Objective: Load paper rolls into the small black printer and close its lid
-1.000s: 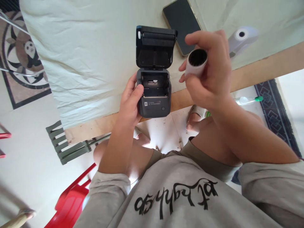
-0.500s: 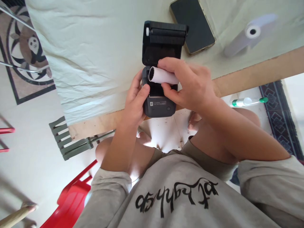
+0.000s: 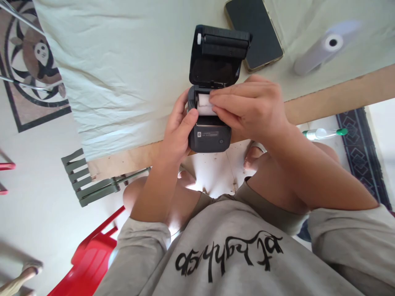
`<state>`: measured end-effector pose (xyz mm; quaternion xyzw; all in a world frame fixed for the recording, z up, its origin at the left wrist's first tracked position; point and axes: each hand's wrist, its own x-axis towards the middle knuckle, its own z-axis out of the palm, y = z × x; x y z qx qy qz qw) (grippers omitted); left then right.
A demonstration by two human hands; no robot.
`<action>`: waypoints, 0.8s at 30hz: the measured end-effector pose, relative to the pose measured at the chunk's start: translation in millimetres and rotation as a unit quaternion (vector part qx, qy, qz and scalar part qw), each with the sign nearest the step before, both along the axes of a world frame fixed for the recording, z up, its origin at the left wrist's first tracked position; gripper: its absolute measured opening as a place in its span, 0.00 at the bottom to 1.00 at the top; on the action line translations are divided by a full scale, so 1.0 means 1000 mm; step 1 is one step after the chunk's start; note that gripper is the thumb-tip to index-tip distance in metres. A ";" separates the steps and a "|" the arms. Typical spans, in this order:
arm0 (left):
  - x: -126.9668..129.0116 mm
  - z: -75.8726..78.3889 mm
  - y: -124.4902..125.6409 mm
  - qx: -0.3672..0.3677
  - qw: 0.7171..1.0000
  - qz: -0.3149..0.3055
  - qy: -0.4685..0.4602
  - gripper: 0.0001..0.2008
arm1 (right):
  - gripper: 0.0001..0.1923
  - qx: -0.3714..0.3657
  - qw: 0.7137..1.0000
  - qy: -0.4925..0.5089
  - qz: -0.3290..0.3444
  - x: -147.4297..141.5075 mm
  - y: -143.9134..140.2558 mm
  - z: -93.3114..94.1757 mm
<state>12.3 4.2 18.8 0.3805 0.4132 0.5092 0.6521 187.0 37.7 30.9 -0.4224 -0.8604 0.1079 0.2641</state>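
My left hand (image 3: 175, 127) is wrapped round the left side of a small black portable printer (image 3: 210, 144), thumb on its rim. The printer's lid (image 3: 214, 70) is swung up, and a black roller shows along its far edge. Inside the compartment lies a white paper roll (image 3: 204, 110), its right part hidden behind fingers. My right hand (image 3: 257, 105) reaches in from the right with fingertips pinched together on the paper at the top of the roll.
On the pale tablecloth (image 3: 123, 74) lie a dark phone (image 3: 254, 35) and, farther right, a standing white roll (image 3: 311, 57). A bare wooden edge (image 3: 333, 92) borders the table. A red chair (image 3: 89, 259) and another person's foot (image 3: 32, 267) are at lower left.
The paper roll has gone from a tilt above the printer down into its compartment. My right hand's grip has changed from around the roll to a pinch at its paper.
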 end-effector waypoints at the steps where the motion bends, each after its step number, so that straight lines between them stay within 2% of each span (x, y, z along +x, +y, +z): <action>1: 0.000 0.000 0.000 0.002 1.000 -0.001 -0.004 0.18 | 0.14 0.000 1.000 -0.012 -0.010 0.000 0.000 0.001; 4: 0.000 0.000 0.000 0.006 1.000 0.000 -0.017 0.17 | 0.14 0.010 0.999 -0.019 -0.031 -0.002 -0.002 0.005; 9: 0.000 0.001 0.000 0.014 1.000 0.000 -0.008 0.18 | 0.10 0.066 0.998 -0.005 -0.022 -0.003 -0.005 0.010; 15: -0.001 0.001 0.001 0.014 1.000 -0.006 0.017 0.20 | 0.07 0.062 0.993 -0.060 -0.075 -0.010 -0.006 0.015; 19: 0.001 0.000 0.000 0.014 1.000 -0.002 -0.004 0.19 | 0.09 0.066 0.990 -0.066 -0.106 -0.016 -0.005 0.016; 24: 0.001 0.001 0.000 0.023 0.999 0.006 -0.023 0.17 | 0.11 0.130 0.989 -0.035 -0.056 -0.012 -0.011 0.020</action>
